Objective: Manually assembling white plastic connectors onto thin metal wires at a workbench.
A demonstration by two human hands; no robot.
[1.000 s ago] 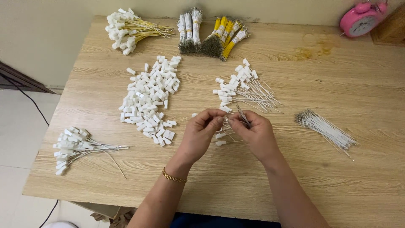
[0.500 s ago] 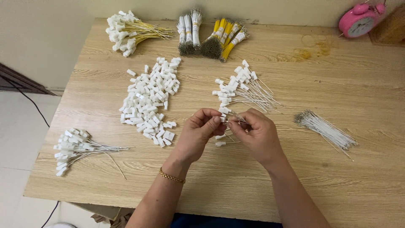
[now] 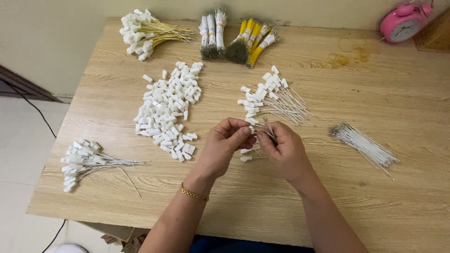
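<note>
Wire-and-connector assembly at a wooden desk [image 3: 375,206]. Both hands meet near the desk's centre: the left hand [image 3: 225,145] pinches a small white connector [image 3: 247,130], and the right hand [image 3: 283,150] is closed on a thin bunch of white wires [image 3: 268,127], tips touching the connector. The step appears to be seating a wire end, which calls for fine alignment. Loose connectors [image 3: 168,110] lie left of the hands; finished pieces [image 3: 272,98] lie just beyond them.

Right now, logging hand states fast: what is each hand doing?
Left hand: closed, pinching a small white connector at its fingertips.
Right hand: closed around a small bunch of thin wires.
</note>
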